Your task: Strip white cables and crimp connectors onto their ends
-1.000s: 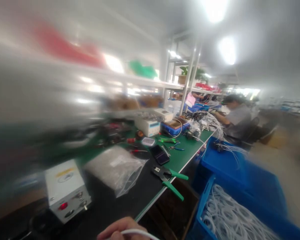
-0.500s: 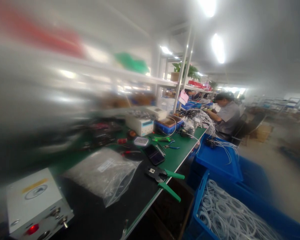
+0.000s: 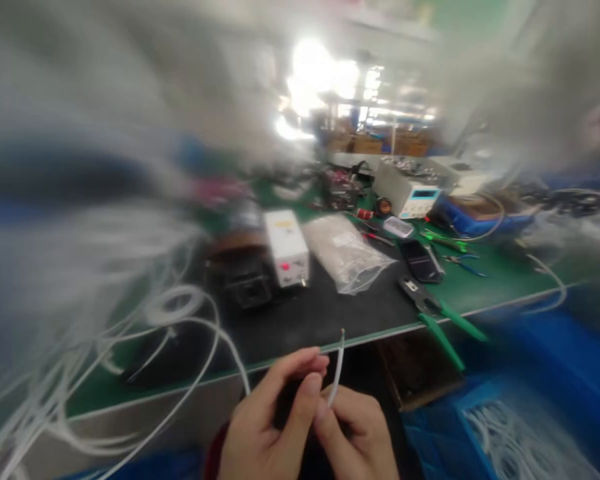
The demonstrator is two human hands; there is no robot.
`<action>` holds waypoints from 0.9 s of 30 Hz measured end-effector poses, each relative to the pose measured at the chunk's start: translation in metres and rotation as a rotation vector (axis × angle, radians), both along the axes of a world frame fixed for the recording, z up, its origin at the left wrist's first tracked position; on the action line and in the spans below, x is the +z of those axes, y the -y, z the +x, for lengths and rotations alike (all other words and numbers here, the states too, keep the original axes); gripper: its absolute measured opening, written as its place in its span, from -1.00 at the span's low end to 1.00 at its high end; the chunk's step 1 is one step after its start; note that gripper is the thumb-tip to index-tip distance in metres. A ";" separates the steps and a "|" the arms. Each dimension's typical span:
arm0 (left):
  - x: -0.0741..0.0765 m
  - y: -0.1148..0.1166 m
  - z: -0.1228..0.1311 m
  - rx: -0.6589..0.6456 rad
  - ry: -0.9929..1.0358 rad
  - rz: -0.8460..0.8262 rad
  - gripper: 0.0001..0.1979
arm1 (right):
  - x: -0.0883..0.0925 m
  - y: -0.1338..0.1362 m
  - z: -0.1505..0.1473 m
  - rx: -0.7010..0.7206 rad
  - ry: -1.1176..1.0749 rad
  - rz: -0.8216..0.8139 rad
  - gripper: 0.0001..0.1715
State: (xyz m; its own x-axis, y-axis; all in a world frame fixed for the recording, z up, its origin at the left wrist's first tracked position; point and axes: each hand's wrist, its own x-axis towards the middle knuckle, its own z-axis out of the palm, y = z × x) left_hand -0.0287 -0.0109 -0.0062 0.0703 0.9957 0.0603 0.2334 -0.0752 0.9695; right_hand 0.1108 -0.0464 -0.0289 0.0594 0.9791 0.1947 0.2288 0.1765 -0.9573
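My right hand [image 3: 355, 433] pinches a white cable [image 3: 337, 377] between thumb and forefinger, close to its end. The short free end points up past the bench edge, and its tip looks darker, too small to make out. My left hand [image 3: 280, 417] is right beside it, fingers loosely curved and thumb apart from them, with nothing visible between. Another stretch of white cable [image 3: 235, 353] runs down behind my left hand; where it goes from there is hidden. Both hands are in front of the bench edge.
Green-handled crimping pliers [image 3: 427, 307] overhang the bench edge. Behind are a phone [image 3: 421, 260], a clear plastic bag [image 3: 347, 253], a white box with a red light [image 3: 286, 247] and a black device [image 3: 247, 283]. Coiled white cables [image 3: 175, 303] lie left; a blue bin [image 3: 473, 427] sits right.
My view has swung left and down along the bench. Both hands have come into view, the right one with the white cable. The pliers and the bag lie as before.
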 end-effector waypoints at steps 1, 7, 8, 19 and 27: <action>0.003 0.001 0.001 -0.006 0.043 -0.068 -0.67 | 0.000 0.000 0.002 0.038 -0.015 -0.017 -0.43; 0.017 -0.006 0.013 -0.066 0.132 -0.145 -0.75 | 0.003 0.002 0.006 0.122 -0.058 -0.071 -0.54; 0.016 -0.006 0.014 -0.075 0.138 -0.149 -0.77 | 0.004 0.002 0.005 0.121 -0.060 -0.083 -0.54; 0.012 0.001 0.014 -0.132 0.454 -0.326 -0.83 | 0.022 0.005 0.046 0.082 0.039 -0.150 -0.88; 0.011 0.015 0.013 -0.107 0.439 -0.326 -0.80 | 0.039 -0.017 0.041 -0.005 -0.143 -0.109 -0.93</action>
State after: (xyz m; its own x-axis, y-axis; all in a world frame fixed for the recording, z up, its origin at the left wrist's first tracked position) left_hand -0.0153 -0.0258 0.0046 0.2092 0.9565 -0.2033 -0.1900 0.2437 0.9511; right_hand 0.1516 -0.0292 0.0098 0.0838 0.9935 0.0767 0.0891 0.0691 -0.9936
